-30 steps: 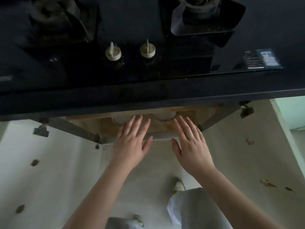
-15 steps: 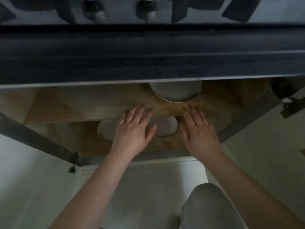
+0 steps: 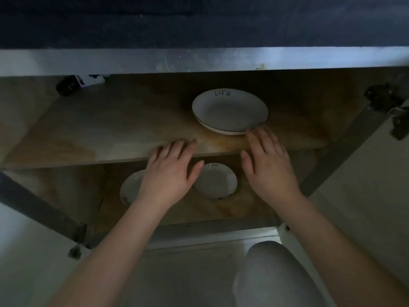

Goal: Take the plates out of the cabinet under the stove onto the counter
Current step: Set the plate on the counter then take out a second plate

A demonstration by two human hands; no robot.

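The cabinet under the stove stands open. On its upper shelf (image 3: pixel 110 138) lies a large white plate (image 3: pixel 230 111) with dark writing on the rim. Two smaller white plates lie on the bottom shelf: one (image 3: pixel 218 180) in the middle, another (image 3: pixel 130 187) to its left, partly hidden behind my left wrist. My left hand (image 3: pixel 170 173) reaches in with straight fingers, its tips over the upper shelf's front edge. My right hand (image 3: pixel 267 167) is also flat and empty, its fingertips right at the near rim of the large plate.
The dark counter edge (image 3: pixel 199 29) overhangs the cabinet at the top. A dark bottle-like object (image 3: pixel 68 85) lies at the upper shelf's back left. Both doors are swung open, with hinges at left (image 3: pixel 75 251) and right (image 3: pixel 394 111). My knee (image 3: pixel 270 275) is below.
The view has dropped from the stove top to the cabinet inside. Both hands have moved forward into the cabinet, the right one up to the large plate's rim.
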